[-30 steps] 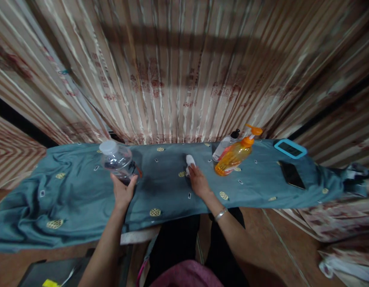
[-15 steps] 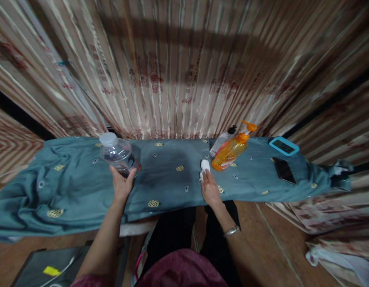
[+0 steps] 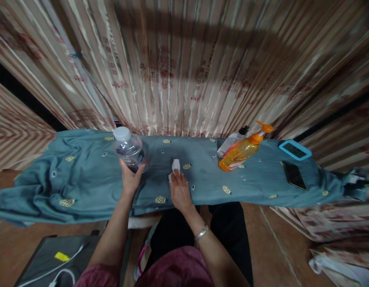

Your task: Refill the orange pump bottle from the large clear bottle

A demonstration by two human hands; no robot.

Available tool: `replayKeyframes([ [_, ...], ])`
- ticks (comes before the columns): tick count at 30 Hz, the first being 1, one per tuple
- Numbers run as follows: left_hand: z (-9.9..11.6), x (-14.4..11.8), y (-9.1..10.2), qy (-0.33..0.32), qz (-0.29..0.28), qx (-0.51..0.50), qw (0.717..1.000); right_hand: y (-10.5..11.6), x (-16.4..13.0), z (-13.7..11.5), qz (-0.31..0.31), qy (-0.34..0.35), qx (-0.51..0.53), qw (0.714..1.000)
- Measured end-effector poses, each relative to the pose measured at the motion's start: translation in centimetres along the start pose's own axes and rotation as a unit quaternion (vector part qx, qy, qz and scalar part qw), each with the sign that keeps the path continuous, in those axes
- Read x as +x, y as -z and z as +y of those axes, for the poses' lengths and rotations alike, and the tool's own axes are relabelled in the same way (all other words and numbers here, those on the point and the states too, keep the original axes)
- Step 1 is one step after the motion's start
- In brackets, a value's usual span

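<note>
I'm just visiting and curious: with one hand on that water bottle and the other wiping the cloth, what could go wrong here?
The left hand grips only the base of the water bottle, so it could tip. The right hand, pressing the white tissue, might bunch the loose blue cloth, perhaps toppling the orange pump bottle.

Teal patterned cloth-covered table (image 3: 91,187): left end bare, passable. Right of centre, orange pump bottle (image 3: 242,151) and clear black-capped bottle (image 3: 232,140) block the far edge.
</note>
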State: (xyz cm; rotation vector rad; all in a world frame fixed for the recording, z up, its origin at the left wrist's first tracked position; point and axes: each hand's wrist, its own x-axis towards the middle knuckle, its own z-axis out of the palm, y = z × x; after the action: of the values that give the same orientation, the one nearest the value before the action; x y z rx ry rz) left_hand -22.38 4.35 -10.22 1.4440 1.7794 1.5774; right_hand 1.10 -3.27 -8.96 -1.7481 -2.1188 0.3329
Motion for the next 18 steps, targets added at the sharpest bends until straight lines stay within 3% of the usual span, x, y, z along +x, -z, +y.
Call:
replayKeyframes([
  [6, 0.0, -0.2, -0.2, 0.019, 0.010, -0.001, 1.000, -1.0, 0.1, -5.8, -0.046, 0.062, 0.012, 0.997],
  [10, 0.2, -0.1, -0.1, 0.023, 0.010, 0.011, 1.000, -1.4, -1.1, -7.7, -0.057, 0.108, 0.015, 0.992],
  [14, 0.4, 0.0, 0.0, 0.032, 0.003, 0.029, 0.999, -1.7, -2.6, -7.1, -0.050, 0.174, -0.006, 0.984],
  [18, 0.4, 0.1, 0.2, 0.029, 0.006, 0.052, 0.998, -2.0, -4.1, -4.2, 0.005, 0.229, -0.025, 0.973],
])
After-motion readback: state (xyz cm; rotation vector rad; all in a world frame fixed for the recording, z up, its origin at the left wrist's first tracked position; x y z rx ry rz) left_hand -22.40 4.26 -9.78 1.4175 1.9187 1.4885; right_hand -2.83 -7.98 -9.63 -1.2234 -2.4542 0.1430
